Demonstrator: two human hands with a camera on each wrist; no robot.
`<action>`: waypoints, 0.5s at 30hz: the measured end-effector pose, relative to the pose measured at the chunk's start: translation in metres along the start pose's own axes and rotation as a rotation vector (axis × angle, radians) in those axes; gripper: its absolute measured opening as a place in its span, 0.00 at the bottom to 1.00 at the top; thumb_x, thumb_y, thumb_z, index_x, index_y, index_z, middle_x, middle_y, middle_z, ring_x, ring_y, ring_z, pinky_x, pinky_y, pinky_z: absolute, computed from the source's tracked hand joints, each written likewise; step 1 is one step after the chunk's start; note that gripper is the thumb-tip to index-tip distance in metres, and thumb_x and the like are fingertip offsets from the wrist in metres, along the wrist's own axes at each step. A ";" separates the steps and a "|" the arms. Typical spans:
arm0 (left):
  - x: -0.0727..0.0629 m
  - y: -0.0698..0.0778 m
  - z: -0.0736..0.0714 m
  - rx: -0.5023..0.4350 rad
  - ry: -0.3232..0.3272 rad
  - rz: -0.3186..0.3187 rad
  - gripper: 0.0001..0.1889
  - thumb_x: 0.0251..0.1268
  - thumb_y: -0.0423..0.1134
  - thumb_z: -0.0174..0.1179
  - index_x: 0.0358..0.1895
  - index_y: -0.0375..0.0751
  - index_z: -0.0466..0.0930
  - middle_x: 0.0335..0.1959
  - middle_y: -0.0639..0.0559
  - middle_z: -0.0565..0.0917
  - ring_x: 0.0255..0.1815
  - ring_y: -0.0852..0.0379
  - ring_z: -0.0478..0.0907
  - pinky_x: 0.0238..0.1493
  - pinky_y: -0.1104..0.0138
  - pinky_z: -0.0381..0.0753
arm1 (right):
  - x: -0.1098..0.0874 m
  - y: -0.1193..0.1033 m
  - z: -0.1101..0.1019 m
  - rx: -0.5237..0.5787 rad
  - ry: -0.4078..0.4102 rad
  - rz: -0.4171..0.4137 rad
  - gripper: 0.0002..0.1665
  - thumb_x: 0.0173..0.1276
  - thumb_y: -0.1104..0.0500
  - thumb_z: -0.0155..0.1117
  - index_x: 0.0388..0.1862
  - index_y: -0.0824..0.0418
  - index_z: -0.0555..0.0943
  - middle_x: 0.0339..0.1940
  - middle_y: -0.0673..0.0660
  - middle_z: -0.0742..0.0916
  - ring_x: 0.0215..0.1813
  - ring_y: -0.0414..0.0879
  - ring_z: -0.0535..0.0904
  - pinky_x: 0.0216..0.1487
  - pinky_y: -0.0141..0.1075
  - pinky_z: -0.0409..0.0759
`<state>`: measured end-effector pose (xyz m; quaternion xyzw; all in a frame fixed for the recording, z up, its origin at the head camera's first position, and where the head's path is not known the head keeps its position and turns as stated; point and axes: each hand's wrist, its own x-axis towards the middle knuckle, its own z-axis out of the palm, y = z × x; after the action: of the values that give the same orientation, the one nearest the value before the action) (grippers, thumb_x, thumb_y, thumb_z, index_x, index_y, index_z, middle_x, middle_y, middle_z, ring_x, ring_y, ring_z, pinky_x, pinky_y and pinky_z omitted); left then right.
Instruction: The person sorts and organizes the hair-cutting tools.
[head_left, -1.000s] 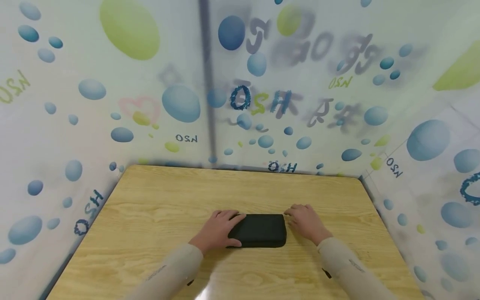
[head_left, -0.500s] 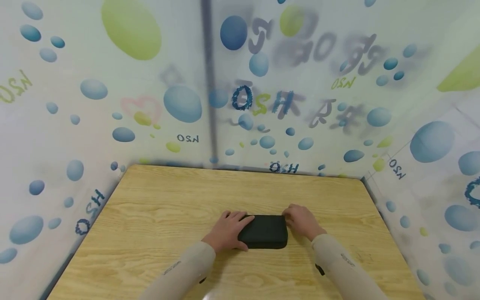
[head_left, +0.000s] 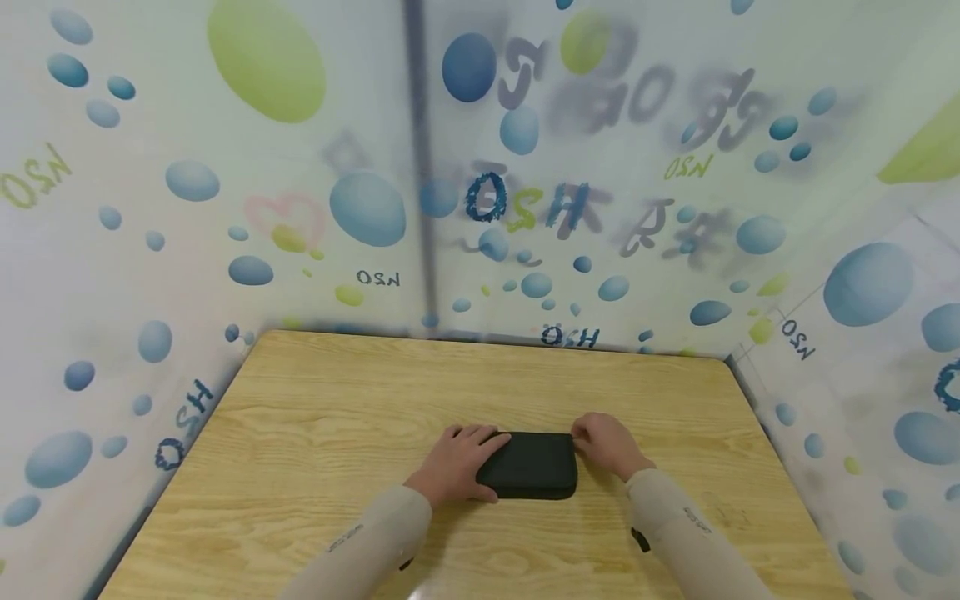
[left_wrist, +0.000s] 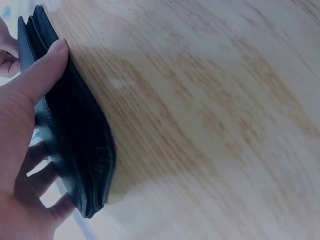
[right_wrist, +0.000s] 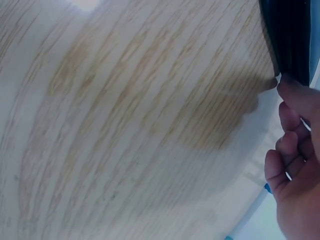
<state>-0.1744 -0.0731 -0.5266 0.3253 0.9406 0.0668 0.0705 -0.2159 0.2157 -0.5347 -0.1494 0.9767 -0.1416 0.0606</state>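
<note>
A black long wallet [head_left: 528,465] with a zipper along its edge lies on the wooden table, its long side toward me. My left hand [head_left: 455,465] grips its left end, thumb on the near edge and fingers spread over the top. In the left wrist view the wallet [left_wrist: 75,120] shows layered edges and a zipper line, with the thumb pressed on it. My right hand [head_left: 607,443] is at the far right corner, thumb and forefinger pinched together there. The right wrist view has that thumb tip right at the wallet's end [right_wrist: 290,40], other fingers curled; what it pinches is mostly hidden.
The wood-grain table [head_left: 337,400] reaches back to a wall [head_left: 360,125] printed with blue and green bubbles and lettering. Similar side walls [head_left: 67,292] stand at left and right.
The left hand has slid slightly right over the wallet. My right hand has gone from loosely spread beside the wallet to pinching at its far right corner.
</note>
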 end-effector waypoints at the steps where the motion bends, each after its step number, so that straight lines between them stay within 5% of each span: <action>1: 0.000 0.000 0.000 0.005 0.001 -0.002 0.49 0.50 0.69 0.65 0.76 0.58 0.57 0.74 0.51 0.66 0.73 0.52 0.64 0.69 0.49 0.65 | 0.000 0.000 0.000 0.005 0.000 -0.007 0.06 0.62 0.63 0.68 0.27 0.55 0.83 0.26 0.48 0.82 0.29 0.40 0.72 0.36 0.39 0.76; 15: -0.001 0.004 -0.001 0.040 -0.010 -0.011 0.48 0.52 0.68 0.64 0.76 0.59 0.57 0.75 0.52 0.65 0.74 0.53 0.63 0.69 0.51 0.66 | -0.004 0.009 -0.002 -0.032 0.024 -0.108 0.09 0.60 0.62 0.69 0.23 0.50 0.81 0.24 0.44 0.81 0.28 0.38 0.71 0.35 0.37 0.75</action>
<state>-0.1712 -0.0706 -0.5251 0.3220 0.9431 0.0459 0.0690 -0.2150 0.2251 -0.5352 -0.2011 0.9700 -0.1308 0.0390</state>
